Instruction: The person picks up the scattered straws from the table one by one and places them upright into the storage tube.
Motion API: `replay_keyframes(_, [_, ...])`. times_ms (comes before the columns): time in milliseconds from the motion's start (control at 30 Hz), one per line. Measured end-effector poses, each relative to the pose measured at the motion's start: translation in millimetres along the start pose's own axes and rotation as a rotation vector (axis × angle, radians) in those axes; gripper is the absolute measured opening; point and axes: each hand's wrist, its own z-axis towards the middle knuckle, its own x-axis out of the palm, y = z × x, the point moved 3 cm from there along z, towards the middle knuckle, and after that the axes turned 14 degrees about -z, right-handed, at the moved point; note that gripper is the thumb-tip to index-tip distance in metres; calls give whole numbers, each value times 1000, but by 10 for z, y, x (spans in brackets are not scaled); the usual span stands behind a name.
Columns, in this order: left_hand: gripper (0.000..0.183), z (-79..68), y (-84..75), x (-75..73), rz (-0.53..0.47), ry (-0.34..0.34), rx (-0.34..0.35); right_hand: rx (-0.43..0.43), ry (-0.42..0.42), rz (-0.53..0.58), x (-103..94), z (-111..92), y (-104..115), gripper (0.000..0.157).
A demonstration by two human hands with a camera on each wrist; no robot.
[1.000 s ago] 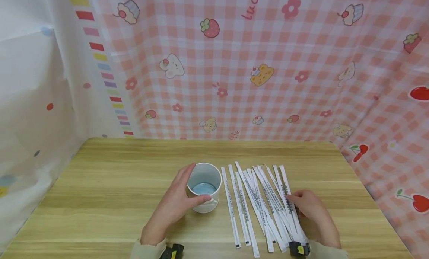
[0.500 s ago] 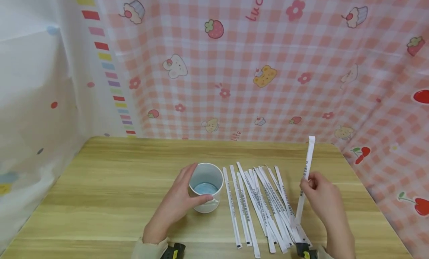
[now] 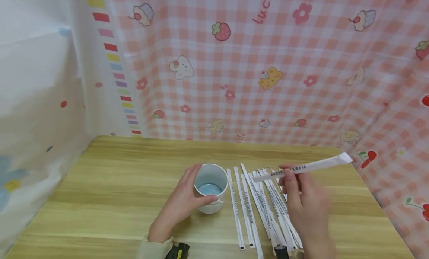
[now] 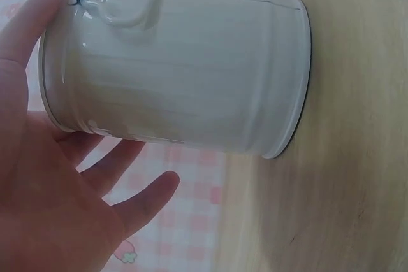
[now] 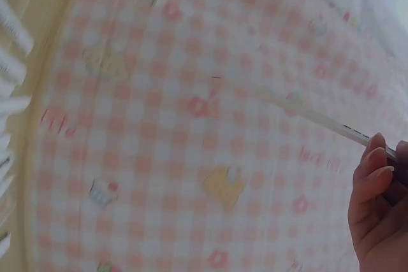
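Note:
A white mug (image 3: 211, 175) with a bluish bottom inside stands upright on the table. My left hand (image 3: 181, 205) holds it near the rim, thumb on the handle side and fingers round the far left. In the left wrist view the mug (image 4: 178, 68) fills the top, with the hand (image 4: 57, 170) at its mouth end. Between thumb and fingers, my right hand (image 3: 310, 205) pinches a paper-wrapped straw (image 3: 318, 165), raised above the table and lying nearly level. The right wrist view shows this straw (image 5: 319, 119) pointing away from the fingertips.
Several more wrapped straws (image 3: 248, 210) lie fanned out right of the mug, partly hidden under my right hand. They rest on a wood-grain table (image 3: 110, 199). A pink checked cloth (image 3: 234, 65) hangs behind, and white cloth (image 3: 37, 102) hangs at the left.
My right hand has picked a wrapped straw off the pile's right side, raised it, then swung it leftward from upright to nearly level. The left hand keeps its hold on the mug.

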Motion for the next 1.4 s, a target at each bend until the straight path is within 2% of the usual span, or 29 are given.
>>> replay_keyframes(167, [104, 3, -8, 29, 10, -1, 20, -114, -8, 105, 175, -3, 331, 22])
replay_keyframes(367, [102, 12, 0, 24, 15, 5, 49, -240, 58, 178, 492, -79, 653, 24])
replay_keyframes(500, [101, 23, 8, 7, 28, 3, 81, -278, 126, 136, 676, -178, 761, 19])
replay_keyframes(633, [98, 28, 5, 6, 25, 3, 125, -287, 188, 77, 824, -265, 776, 13])
replay_keyframes(800, [94, 17, 15, 14, 26, 5, 124, -320, 260, -18, 963, -361, 773, 15])
replay_keyframes(900, [92, 15, 25, 19, 23, 9, 98, -321, 297, -52, 1025, -401, 771, 15])
replay_keyframes(1100, [92, 22, 34, 21, 36, 9, 60, -251, 347, -99, 1082, -442, 717, 17])
replay_keyframes(1400, [95, 26, 29, 24, 34, 20, 77, -166, 569, -164, 1102, -458, 641, 24])
